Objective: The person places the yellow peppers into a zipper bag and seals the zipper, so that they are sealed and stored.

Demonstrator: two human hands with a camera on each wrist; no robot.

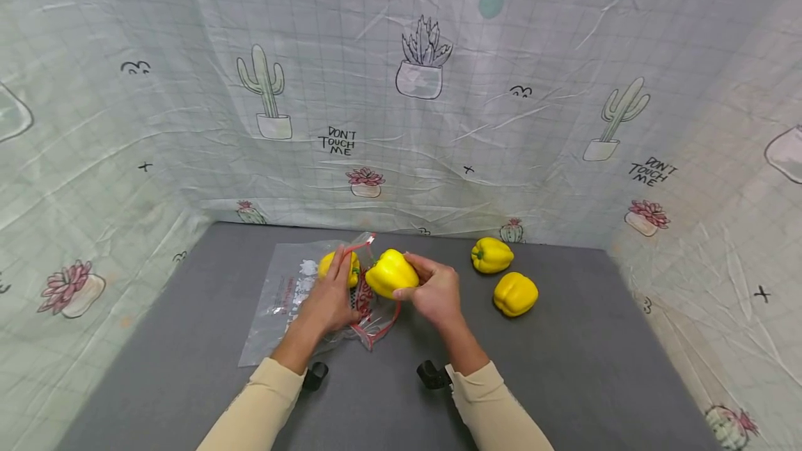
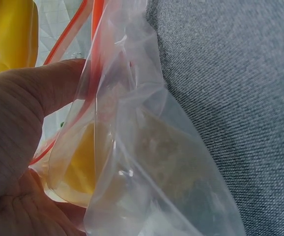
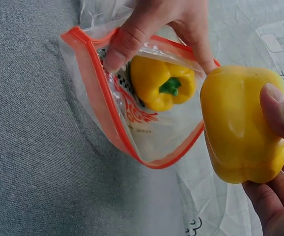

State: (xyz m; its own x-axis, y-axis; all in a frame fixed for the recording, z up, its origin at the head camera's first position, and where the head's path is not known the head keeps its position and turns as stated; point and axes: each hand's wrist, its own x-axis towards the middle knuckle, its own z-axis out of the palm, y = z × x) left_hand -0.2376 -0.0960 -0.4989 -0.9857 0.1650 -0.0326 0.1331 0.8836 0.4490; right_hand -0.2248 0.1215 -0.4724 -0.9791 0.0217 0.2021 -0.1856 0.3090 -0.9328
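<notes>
My right hand [image 1: 438,292] grips a yellow bell pepper [image 3: 244,123] between thumb and fingers, just right of the mouth of a clear zip bag [image 1: 266,319]. Inside the bag lies another yellow bell pepper [image 3: 154,86], its green stem facing the opening. My left hand [image 1: 328,301] spreads the red-edged mouth, its thumb [image 2: 61,88] inside against one wall and its fingers reaching to the opposite rim. In the left wrist view, the bag's film covers the thumb tip and blurs the pepper behind it.
Two more yellow bell peppers, one farther back [image 1: 491,255] and one nearer [image 1: 516,294], sit on the grey table [image 1: 583,367] to the right. A cactus-print sheet [image 1: 470,124] hangs behind the table and along both sides.
</notes>
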